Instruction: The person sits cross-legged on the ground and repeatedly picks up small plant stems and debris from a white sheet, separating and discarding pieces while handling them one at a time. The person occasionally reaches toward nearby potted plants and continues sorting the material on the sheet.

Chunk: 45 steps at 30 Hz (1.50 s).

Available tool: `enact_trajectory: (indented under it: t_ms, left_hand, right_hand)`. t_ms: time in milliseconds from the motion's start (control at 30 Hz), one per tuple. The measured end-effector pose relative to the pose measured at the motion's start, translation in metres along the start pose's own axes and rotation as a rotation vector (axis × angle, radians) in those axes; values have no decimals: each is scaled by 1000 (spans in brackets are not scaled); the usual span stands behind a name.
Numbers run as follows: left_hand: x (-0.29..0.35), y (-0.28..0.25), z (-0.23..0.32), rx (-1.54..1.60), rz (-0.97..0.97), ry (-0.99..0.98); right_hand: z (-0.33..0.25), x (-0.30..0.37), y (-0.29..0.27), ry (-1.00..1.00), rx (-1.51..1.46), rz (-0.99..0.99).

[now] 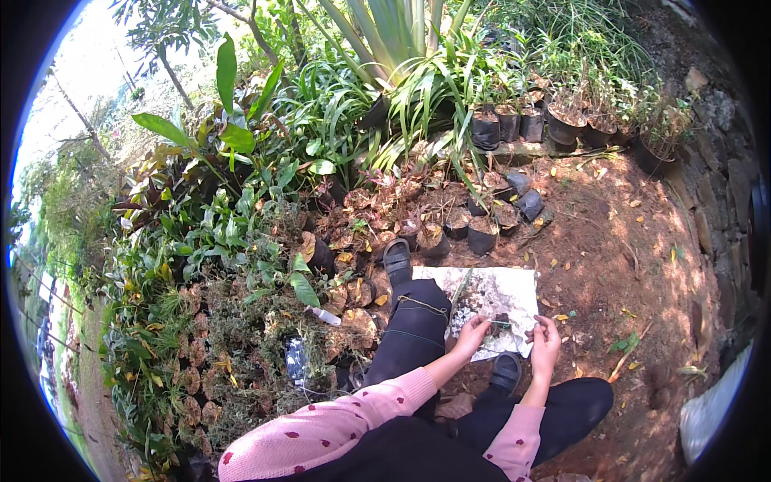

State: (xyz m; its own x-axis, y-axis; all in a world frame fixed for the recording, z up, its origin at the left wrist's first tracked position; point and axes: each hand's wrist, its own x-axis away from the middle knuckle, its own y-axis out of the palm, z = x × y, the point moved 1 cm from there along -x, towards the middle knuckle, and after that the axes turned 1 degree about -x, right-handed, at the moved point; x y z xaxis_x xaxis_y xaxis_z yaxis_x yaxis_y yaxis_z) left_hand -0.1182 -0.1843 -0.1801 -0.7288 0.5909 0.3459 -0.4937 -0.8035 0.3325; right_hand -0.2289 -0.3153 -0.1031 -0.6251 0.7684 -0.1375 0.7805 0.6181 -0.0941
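Between my two hands stretches a thin green thread (pixel 500 323). My left hand (pixel 470 336) pinches one end of it, with fingertips closed. My right hand (pixel 545 342) is closed near the other end, the fingertips pressed together. Below them lies a white sheet (pixel 520 283) on the ground, with dark soil and small white bits scattered on it. A long green leaf (pixel 461 291) rests across the sheet's left part. Strands of yellowish and green string (pixel 421 304) loop over my left trouser leg.
Potted seedlings in black bags (pixel 482 234) stand in rows ahead. Dense leafy plants (pixel 217 233) fill the left side. A small clear bottle (pixel 324 316) lies among pots. At right are reddish soil (pixel 602 241), a stone wall (pixel 715 161) and a white sack (pixel 715 410).
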Motion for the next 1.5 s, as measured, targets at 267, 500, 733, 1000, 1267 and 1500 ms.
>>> enact_trajectory:
  t_ms: [267, 500, 733, 1000, 1267, 1500]
  left_hand:
    - [1, -4, -1, -413, 118, 134]
    - [-9, -16, -19, -338, 261, 233]
    - [-3, -17, -19, -404, 33, -59]
    - [5, -16, -29, -282, -150, -217]
    - [2, -7, -34, -271, -174, -223]
    - [3, 2, -42, -356, -176, -182]
  right_hand:
    - [1, 0, -26, -14, 202, 95]
    - [-16, 3, -47, -85, 206, 325]
    - [-24, 10, -51, 70, -490, 246]
    - [-1, 5, -45, 303, -49, 295]
    - [20, -1, -37, 170, -93, 152]
    - [25, -6, -40, 210, 98, 78]
